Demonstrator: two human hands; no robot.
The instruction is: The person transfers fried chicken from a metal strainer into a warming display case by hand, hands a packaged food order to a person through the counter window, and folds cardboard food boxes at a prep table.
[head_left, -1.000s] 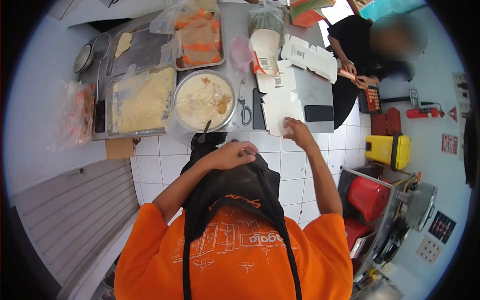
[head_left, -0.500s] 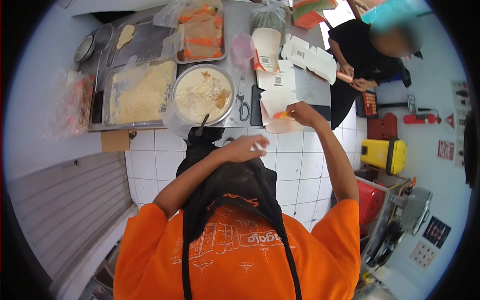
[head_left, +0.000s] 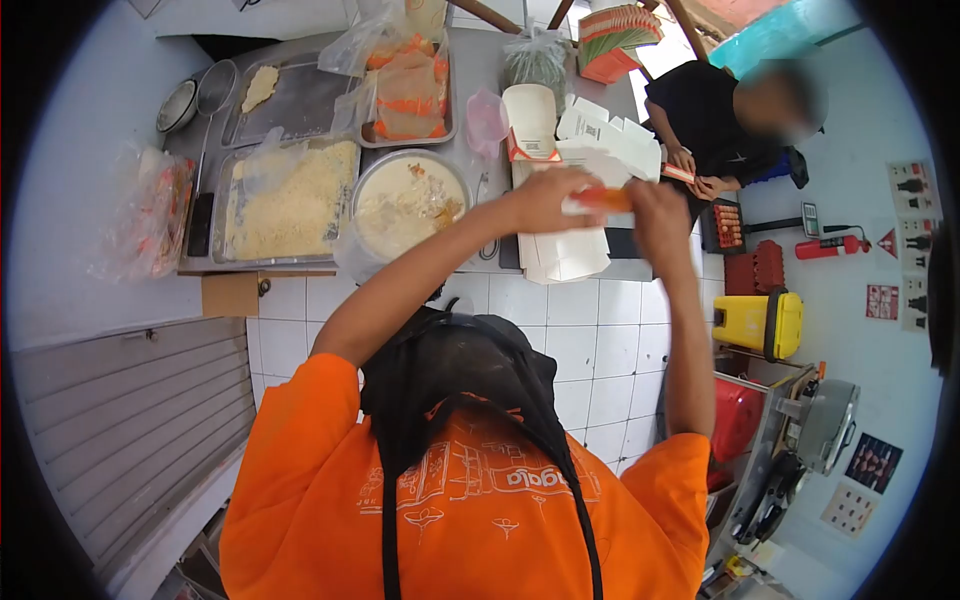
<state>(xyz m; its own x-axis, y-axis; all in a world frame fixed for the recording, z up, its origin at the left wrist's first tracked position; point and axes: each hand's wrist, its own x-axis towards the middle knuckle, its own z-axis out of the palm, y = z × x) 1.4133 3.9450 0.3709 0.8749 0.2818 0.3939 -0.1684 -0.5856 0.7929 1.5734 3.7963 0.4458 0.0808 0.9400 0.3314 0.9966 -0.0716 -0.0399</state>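
Observation:
Over the right part of the metal table, my two hands are raised close together, blurred by motion. Between them stretches a small orange-red strip or packet [head_left: 605,198], too smeared to name exactly. My left hand [head_left: 550,200] closes on its left end, with a bit of white showing at the fingers. My right hand [head_left: 662,225] grips the other end. Below both hands lies an unfolded white carton [head_left: 565,258] at the table edge. Another white carton [head_left: 530,108] stands behind my left hand, and opened cartons [head_left: 612,140] lie farther right.
Left are a bowl of pale batter [head_left: 400,210], a crumb tray [head_left: 285,205], a tray of bagged orange food [head_left: 410,95] and a pink cup [head_left: 487,118]. At right a co-worker in black [head_left: 705,120] holds a red-and-white item. Folded cartons [head_left: 615,45] stand at the back.
My right hand has lifted off the carton with the orange piece. My left hand has moved up and right from over the apron to meet it.

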